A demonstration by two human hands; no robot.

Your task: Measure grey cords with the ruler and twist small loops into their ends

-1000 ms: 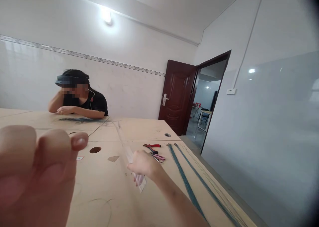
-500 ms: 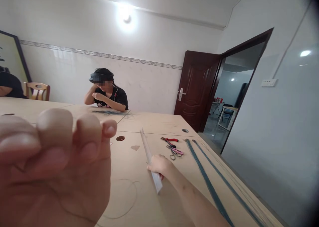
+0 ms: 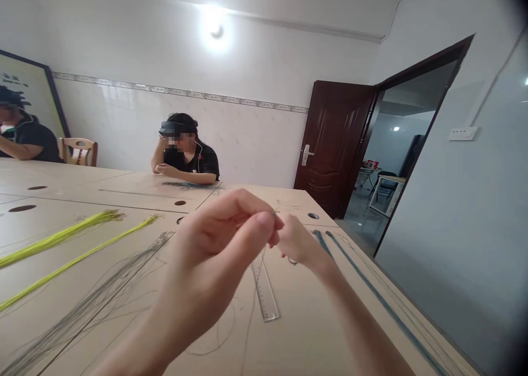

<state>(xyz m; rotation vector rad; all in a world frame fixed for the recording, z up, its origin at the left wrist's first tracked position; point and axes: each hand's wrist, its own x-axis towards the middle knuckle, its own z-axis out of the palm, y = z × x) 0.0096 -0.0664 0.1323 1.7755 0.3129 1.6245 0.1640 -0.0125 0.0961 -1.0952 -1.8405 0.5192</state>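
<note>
My left hand (image 3: 223, 255) is raised over the table, thumb and forefinger pinched on a thin grey cord (image 3: 250, 324). A small loop of the cord pokes up above the fingertips, and a strand hangs below. Close behind, my right hand (image 3: 299, 241) meets the left fingertips with its fingers closed at the same cord; they are partly hidden by my left hand. Under both hands lies a clear plastic ruler (image 3: 266, 296), touched by neither. Scissors (image 3: 292, 261) show only a handle ring beside my right hand.
Yellow cord bundles (image 3: 78, 233) and a grey cord bundle (image 3: 124, 274) lie at left. Blue-green cords (image 3: 371, 288) run along the right side. Across the table (image 3: 198, 359) a person (image 3: 190, 156) leans on it; another person (image 3: 31, 137) sits far left.
My right hand has let go of the ruler and come up to my left. My left hand has moved from close at left to the middle, now pinching the cord. The view has shifted slightly left.
</note>
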